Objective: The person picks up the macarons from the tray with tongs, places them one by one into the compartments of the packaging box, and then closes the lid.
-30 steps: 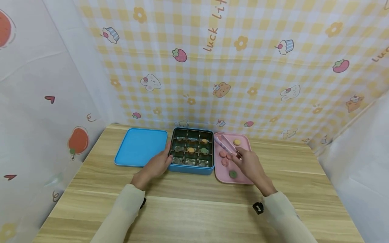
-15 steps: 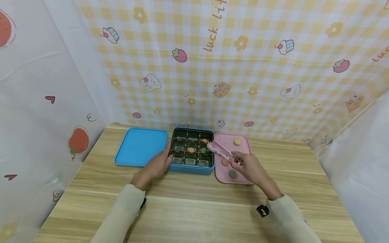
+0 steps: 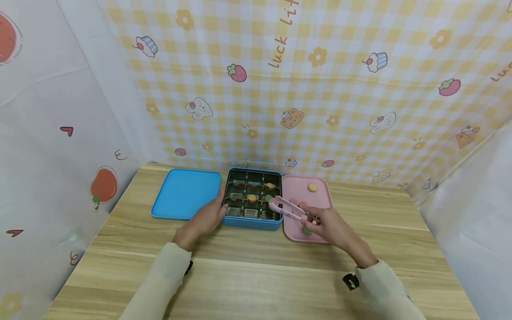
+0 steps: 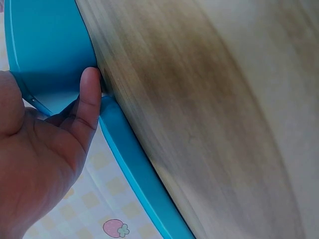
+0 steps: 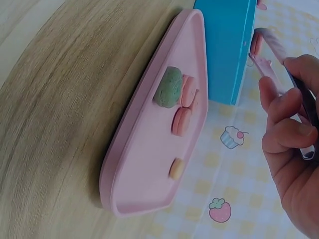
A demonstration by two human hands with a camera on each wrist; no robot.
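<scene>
My right hand [image 3: 330, 226] grips pink tongs [image 3: 290, 212] whose tips pinch a pink macaron [image 5: 256, 44]. In the head view this macaron hangs over the right side of a blue box [image 3: 251, 224], beside a green macaron [image 3: 268, 198] in the middle row's right compartment. Orange macarons sit in the middle compartment and the back right one. My left hand [image 3: 208, 215] rests against the box's left side, its little finger straight along the wall in the left wrist view. A pink tray [image 5: 144, 169] bears several pink macarons [image 5: 182, 121], a green one [image 5: 168, 87] and a yellow one [image 5: 177, 169].
A flat blue lid [image 3: 186, 195] lies on the wooden table [image 3: 248, 284] left of the box. The tray stands close along the box's right side. Behind everything hangs a checked cloth [image 3: 256, 111], with white cloths at both sides.
My right hand has drawn back toward me and the tongs have swung left from over the tray to the box, with a pink macaron in their tips. The left hand stays put.
</scene>
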